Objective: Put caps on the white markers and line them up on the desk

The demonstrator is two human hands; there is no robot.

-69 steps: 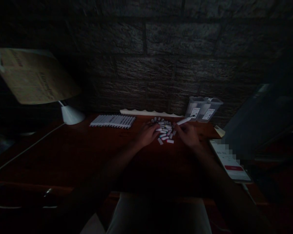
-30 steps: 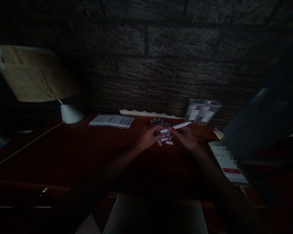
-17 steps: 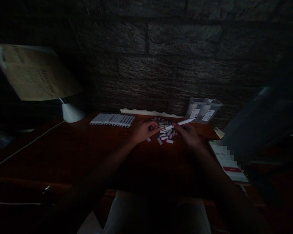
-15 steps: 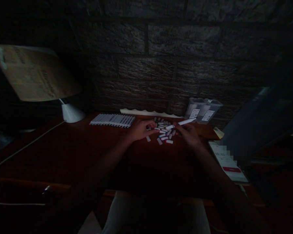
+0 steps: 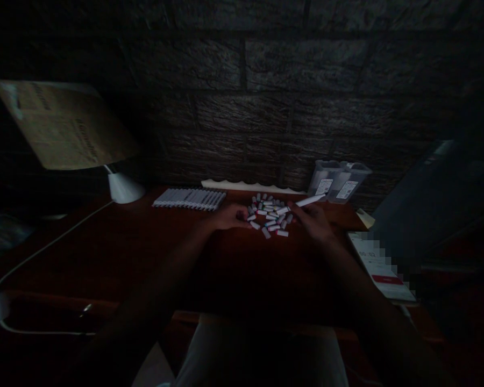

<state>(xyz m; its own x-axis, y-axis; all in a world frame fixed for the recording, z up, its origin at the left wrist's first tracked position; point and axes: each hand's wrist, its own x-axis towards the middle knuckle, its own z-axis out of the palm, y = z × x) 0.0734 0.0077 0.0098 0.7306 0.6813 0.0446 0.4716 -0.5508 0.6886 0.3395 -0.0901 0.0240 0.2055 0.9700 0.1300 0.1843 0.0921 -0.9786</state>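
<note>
A white marker (image 5: 310, 201) is in my right hand (image 5: 313, 219), pinched between thumb and fingers, its dark tip pointing up to the right and its other end over a loose pile of marker caps (image 5: 270, 217). The caps are white or grey, some with coloured ends. At the pile's left edge my left hand (image 5: 230, 216) is curled, thumb and fingertips at a whitish cap (image 5: 255, 225). To the left of that hand, a row of white markers (image 5: 189, 199) lies side by side on the wooden desk (image 5: 145, 236).
Two clear plastic containers (image 5: 339, 183) with labels stand at the back right against the brick wall (image 5: 266, 123). On the right lies a phone or tablet (image 5: 381, 266). A lamp (image 5: 123, 188) is at the left, its cord (image 5: 56, 239) running across the desk.
My left hand has moved from above the caps down to the pile's left edge, and a cap there has shifted right. The right hand still holds the marker. The view has shifted slightly.
</note>
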